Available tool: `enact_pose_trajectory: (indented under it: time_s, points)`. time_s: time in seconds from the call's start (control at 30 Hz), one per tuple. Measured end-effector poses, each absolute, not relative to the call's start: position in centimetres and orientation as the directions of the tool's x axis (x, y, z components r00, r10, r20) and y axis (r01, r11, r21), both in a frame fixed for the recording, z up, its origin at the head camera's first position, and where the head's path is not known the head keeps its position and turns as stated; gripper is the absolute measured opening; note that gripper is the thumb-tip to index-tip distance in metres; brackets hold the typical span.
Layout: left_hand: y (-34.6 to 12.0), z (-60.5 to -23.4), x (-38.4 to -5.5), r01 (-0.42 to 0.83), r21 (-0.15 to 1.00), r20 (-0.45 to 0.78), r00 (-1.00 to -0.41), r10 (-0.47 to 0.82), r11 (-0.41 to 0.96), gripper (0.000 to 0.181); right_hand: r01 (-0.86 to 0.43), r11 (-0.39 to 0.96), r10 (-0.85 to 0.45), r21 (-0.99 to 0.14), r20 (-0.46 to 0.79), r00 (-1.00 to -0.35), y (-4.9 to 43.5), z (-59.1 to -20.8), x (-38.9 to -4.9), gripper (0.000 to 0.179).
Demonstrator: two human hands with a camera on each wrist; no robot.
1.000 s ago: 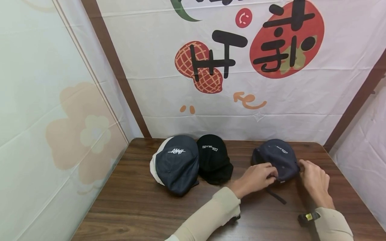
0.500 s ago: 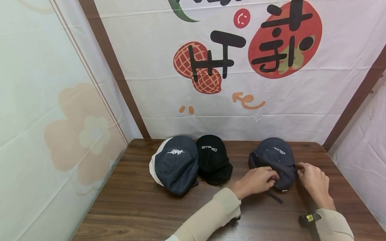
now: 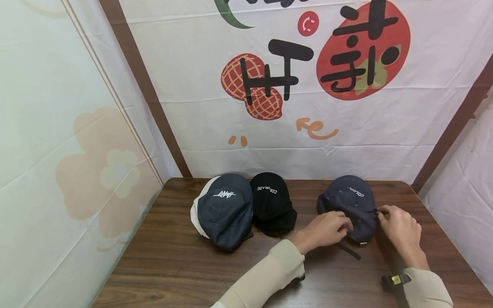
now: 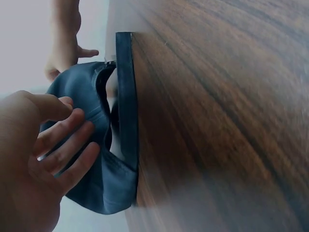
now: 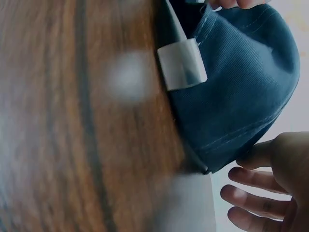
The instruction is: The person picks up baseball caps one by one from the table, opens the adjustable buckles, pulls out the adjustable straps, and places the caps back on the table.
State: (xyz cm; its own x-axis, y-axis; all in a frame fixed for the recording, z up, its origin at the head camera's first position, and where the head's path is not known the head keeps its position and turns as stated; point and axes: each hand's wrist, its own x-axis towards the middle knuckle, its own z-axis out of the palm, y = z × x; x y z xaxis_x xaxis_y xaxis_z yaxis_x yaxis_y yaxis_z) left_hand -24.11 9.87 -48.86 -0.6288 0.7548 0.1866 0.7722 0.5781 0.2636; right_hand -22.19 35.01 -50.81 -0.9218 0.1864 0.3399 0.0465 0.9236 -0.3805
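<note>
Navy cap (image 3: 352,192) is probably getting steadied: my left hand (image 3: 325,229) touching loosely, right hand (image 3: 402,231) touching its edge, pinch unclear.

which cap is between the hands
The navy cap at the far right, with the left hand and right hand on either side of it. The black cap and the other navy cap lie together farther left.

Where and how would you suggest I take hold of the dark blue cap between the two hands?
I'd pinch the dark blue cap by the fabric edge above its arched opening, probably from the near side: the gap looks wide enough for a finger, while the strap lies low along the table.
</note>
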Motion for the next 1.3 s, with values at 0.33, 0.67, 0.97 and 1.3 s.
enact_pose_trajectory:
  time_s: [0.33,0.67,0.97,1.3]
  points:
    - [7.8,-47.8,-24.6,0.752,0.352,0.187,-0.640,0.745,0.557,0.021,0.005,0.920,0.191,-0.393,0.437,-0.879,33.5,-49.1,-22.1,0.014]
    - [4.4,-47.1,-25.6,0.718,0.394,0.252,-0.685,0.683,0.574,0.020,-0.143,0.916,0.116,-0.374,0.591,-0.799,29.7,-46.7,-21.8,0.008]
    - [0.8,-46.2,-26.1,0.687,0.431,0.316,-0.722,0.616,0.584,0.021,-0.278,0.906,0.011,-0.320,0.674,-0.739,26.5,-45.9,-21.3,0.008]
    - [-2.9,-45.4,-26.2,0.666,0.473,0.400,-0.746,0.532,0.577,0.020,-0.366,0.877,-0.057,-0.310,0.691,-0.721,23.6,-45.3,-21.7,0.008]
